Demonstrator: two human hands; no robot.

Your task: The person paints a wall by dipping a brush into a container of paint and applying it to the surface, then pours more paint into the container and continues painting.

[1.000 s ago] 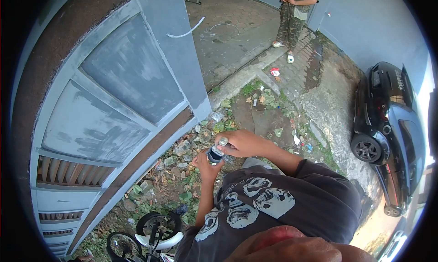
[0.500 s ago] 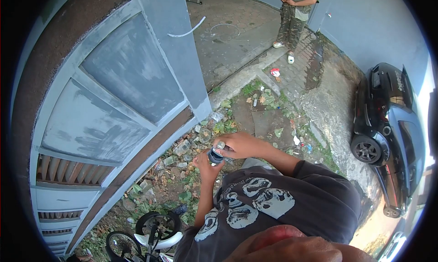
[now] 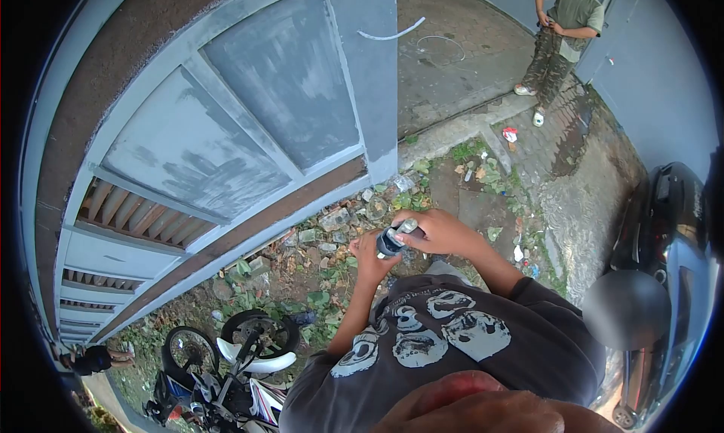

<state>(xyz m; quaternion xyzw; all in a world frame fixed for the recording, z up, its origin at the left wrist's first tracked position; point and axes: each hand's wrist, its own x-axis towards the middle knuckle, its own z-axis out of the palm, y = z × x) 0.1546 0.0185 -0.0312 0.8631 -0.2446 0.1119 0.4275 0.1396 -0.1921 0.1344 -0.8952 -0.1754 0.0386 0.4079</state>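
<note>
Both of my hands are together in front of my dark printed shirt. My left hand (image 3: pixel 375 257) has its fingers wrapped round a small dark cup-like object (image 3: pixel 388 242). On the other side of it, my right hand (image 3: pixel 431 231) grips a pale, light-topped piece (image 3: pixel 408 226) at the object's upper edge. Whether the pale piece is joined to the dark one cannot be made out. Beyond my hands stands a large grey panelled gate (image 3: pixel 286 78) with patchy paint.
A person (image 3: pixel 571 14) leans by the wall at the upper right. Motorcycles (image 3: pixel 256 350) stand at the lower left, with another person (image 3: pixel 94 360) beyond. A dark car (image 3: pixel 675 207) is at the right. Rubble and leaves (image 3: pixel 332 237) cover the ground.
The whole view has shifted, so the gate, my hands and the standing person appear farther right and more of the motorcycles shows. My hands stay together on the dark object.
</note>
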